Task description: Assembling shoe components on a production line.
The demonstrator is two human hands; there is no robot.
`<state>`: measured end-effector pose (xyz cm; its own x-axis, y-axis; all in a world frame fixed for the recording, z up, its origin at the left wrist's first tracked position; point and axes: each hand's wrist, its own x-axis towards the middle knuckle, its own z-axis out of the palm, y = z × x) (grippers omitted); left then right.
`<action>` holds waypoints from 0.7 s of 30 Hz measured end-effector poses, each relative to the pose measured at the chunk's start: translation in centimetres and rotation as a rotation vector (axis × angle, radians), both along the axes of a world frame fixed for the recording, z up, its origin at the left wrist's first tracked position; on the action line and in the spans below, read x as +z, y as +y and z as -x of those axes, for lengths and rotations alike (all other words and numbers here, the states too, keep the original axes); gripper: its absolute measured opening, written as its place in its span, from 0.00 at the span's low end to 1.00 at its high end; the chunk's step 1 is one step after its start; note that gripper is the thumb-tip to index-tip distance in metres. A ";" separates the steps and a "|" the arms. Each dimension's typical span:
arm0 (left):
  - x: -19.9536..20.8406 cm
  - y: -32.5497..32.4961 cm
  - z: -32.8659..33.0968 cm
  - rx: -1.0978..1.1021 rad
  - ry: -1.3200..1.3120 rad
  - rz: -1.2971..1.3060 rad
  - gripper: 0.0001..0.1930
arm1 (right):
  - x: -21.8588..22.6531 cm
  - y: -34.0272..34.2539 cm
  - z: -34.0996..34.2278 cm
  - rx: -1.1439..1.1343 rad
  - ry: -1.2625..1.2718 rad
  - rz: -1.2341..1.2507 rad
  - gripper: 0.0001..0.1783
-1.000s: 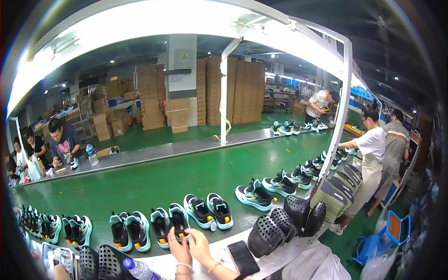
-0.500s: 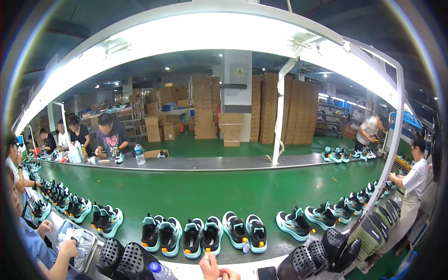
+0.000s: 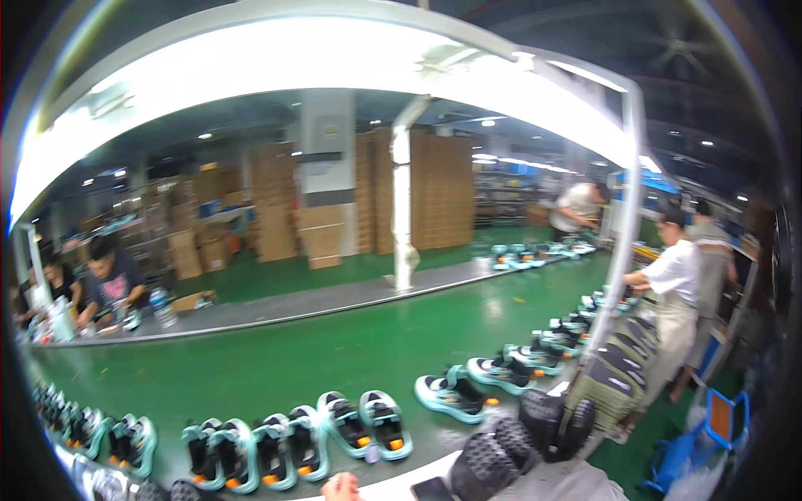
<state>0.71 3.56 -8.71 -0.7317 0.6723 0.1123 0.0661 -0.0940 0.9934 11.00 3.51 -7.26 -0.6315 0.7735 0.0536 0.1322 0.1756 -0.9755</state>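
Observation:
At the lower edge, only part of my left hand point(image 3: 341, 488) shows, somewhat blurred, its fingers curled together; what they hold, if anything, cannot be made out. My right hand is out of the picture. Just beyond the left hand, a pair of black and turquoise sneakers point(image 3: 307, 444) with orange heel tabs stands on the green bench point(image 3: 276, 355). Another such pair point(image 3: 386, 424) is to its right, with a small pale round piece point(image 3: 372, 453) at one heel. A dark phone point(image 3: 432, 490) lies on the white ledge right of my hand.
More sneakers point(image 3: 451, 392) line the near edge both ways. Black perforated clogs point(image 3: 489, 463) and striped dark green shoes point(image 3: 620, 363) crowd the right side. A white post point(image 3: 626, 217) rises there. Co-workers point(image 3: 672, 267) stand at right and a person point(image 3: 113, 288) works across the bench.
My view has swung to the right, so the bench and shoes sit further left and lower. My right hand has left the picture; the left shows less. The nearby person at left is gone from view.

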 end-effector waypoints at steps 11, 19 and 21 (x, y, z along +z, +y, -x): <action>12.0 -2.7 -2.8 -0.145 0.106 0.114 0.10 | 7.5 -1.4 -1.2 -0.004 -0.059 0.024 0.22; 10.7 -2.8 -2.0 -0.126 0.203 0.190 0.11 | 4.5 -0.8 -0.4 0.006 -0.049 -0.031 0.22; 11.0 -2.9 -2.1 -0.120 0.228 0.201 0.12 | 3.6 -0.8 -0.2 -0.029 -0.024 -0.058 0.22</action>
<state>2.86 0.69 2.34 -0.6169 0.7777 0.1208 0.2894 0.0815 0.9537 11.16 2.74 -3.66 -0.6104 0.7876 0.0840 0.1616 0.2277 -0.9602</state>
